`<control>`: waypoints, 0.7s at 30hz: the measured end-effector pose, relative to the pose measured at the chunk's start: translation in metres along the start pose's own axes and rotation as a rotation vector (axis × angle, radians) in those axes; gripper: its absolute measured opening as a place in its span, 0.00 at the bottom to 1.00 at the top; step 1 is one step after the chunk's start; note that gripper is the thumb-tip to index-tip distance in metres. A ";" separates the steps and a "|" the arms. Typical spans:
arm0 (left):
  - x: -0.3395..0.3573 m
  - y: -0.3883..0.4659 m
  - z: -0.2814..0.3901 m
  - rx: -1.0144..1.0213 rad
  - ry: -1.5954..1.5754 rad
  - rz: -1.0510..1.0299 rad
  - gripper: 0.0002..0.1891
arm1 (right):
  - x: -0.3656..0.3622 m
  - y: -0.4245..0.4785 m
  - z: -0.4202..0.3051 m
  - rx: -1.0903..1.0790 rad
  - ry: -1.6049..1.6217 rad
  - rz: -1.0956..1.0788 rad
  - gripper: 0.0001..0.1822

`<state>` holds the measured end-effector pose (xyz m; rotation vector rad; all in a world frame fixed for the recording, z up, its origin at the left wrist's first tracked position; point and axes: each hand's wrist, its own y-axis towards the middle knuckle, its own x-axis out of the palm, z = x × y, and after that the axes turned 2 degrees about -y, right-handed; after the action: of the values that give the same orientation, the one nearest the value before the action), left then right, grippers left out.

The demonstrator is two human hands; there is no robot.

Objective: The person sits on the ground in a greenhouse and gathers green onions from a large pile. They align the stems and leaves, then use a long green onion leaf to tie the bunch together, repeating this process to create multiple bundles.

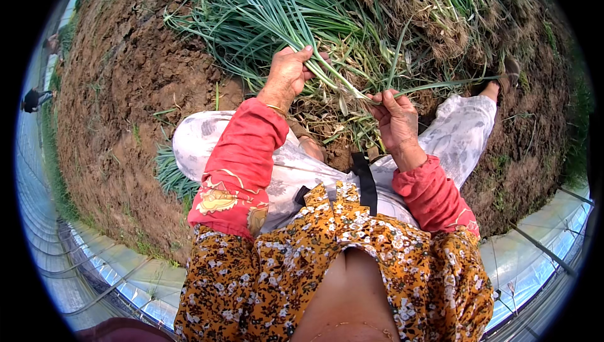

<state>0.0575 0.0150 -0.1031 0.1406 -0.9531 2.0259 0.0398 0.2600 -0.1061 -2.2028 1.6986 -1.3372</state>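
Observation:
My left hand (292, 71) is closed round the pale stems of a small bunch of green onions (276, 21), whose long green leaves point up and to the left. Lower right of it, my right hand (394, 113) pinches at the root end of the bunch. A long loose leaf (439, 85) runs off to the right from its fingertips. Beyond both hands lies a large heap of green onions (226, 26). Brown roots (443, 40) show on the heap's right part. Stripped yellowish leaves (337, 127) litter the soil below the hands.
My bent legs in pale patterned trousers (203, 130) flank the litter. Another pile of green onions (174, 172) lies beside the knee at left. Brown soil (108, 130) spreads around. Plastic sheeting (538, 247) on thin poles curves along the rim. A person in dark clothes (32, 100) is at far left.

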 end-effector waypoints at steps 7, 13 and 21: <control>0.002 -0.001 0.015 0.033 -0.052 0.030 0.10 | -0.037 -0.007 -0.008 0.025 -0.922 -0.090 0.29; 0.006 -0.001 0.005 0.046 -0.138 -0.010 0.12 | 0.045 0.001 0.002 0.502 -0.174 -0.294 0.17; 0.005 -0.023 0.040 0.193 -0.402 0.129 0.15 | 0.033 0.032 0.022 0.234 -0.966 -0.395 0.08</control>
<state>0.0618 -0.0011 -0.0594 0.6247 -1.0264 2.2549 0.0302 0.2111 -0.1174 -2.4563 0.7477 -0.2974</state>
